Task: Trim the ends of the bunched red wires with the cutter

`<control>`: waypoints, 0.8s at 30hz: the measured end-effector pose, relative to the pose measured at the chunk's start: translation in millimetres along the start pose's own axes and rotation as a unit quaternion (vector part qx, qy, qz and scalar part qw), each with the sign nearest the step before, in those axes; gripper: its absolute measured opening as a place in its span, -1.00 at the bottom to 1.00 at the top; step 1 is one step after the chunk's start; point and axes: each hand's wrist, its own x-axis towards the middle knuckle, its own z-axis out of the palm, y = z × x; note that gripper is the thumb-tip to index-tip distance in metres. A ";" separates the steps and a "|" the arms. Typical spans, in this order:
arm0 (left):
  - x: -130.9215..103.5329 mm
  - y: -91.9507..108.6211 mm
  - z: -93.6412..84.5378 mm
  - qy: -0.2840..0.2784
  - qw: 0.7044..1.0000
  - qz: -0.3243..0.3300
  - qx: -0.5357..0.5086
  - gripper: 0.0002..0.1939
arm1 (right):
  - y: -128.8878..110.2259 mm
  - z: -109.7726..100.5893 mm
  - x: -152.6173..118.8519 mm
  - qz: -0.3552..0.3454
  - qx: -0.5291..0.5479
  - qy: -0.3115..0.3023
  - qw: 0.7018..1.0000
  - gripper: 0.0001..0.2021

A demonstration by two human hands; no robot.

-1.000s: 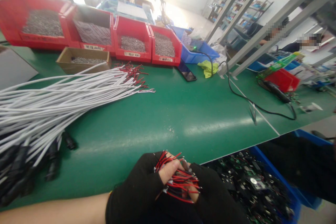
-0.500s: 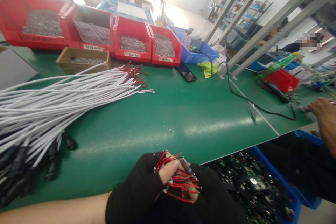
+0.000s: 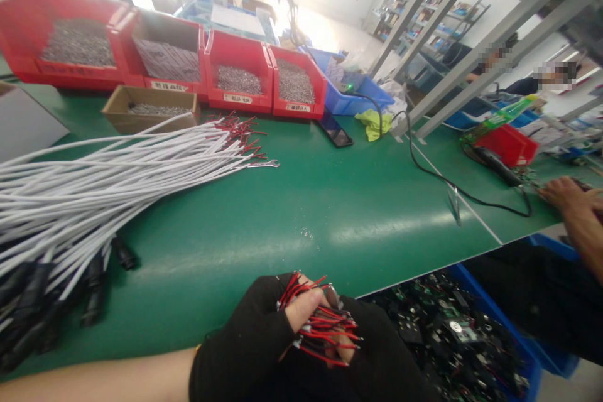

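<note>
Down at the near edge of the green bench [image 3: 330, 201], both gloved hands close around one clump of short red and black wires [image 3: 323, 333]. The left hand [image 3: 249, 345] wraps the clump from the side with bare fingertips curled over it; the right hand [image 3: 377, 358] presses in from the other side, its grip mostly hidden by the glove and the wires. The clump hangs right over the bench edge, above a blue bin [image 3: 518, 339] full of small dark parts.

That spot is the weak point, as I judge it: the wires splay in all directions, so a slack grip could let some slip off the edge into the bin, where they would be hard to pick out among the parts. Bare fingertips could also catch on the stripped ends.

To the left lies a fan of white cables [image 3: 117, 176], their red tips near a cardboard box [image 3: 151, 107] and a row of red bins [image 3: 235, 75]. Far right, another person's hand [image 3: 572, 198] rests on the bench beside a black cord [image 3: 452, 182], well apart from the clump.
</note>
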 end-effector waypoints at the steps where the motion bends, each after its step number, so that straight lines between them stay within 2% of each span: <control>1: -0.1 -0.8 0.0 -0.003 1.000 -0.006 -0.019 -0.68 | -0.3 0.8 0.1 -0.001 0.004 0.002 1.000 -0.67; 3: -0.2 -2.7 -0.2 -0.005 0.999 -0.012 -0.036 -0.69 | -0.9 2.0 0.2 -0.003 0.013 0.007 1.000 -0.67; 10: 0.3 -1.7 -0.5 0.019 1.000 0.009 0.023 -0.57 | 0.4 -0.8 2.0 -0.010 0.028 0.011 0.999 -0.67; 18: 0.4 -4.1 -2.6 0.007 1.000 0.009 0.005 -0.63 | 4.2 -2.2 1.9 -0.009 0.031 0.004 0.999 -0.67; 24: -0.1 -3.7 -3.9 0.015 0.999 0.006 0.029 -0.59 | 6.4 -2.8 0.9 0.009 0.024 -0.009 1.000 -0.66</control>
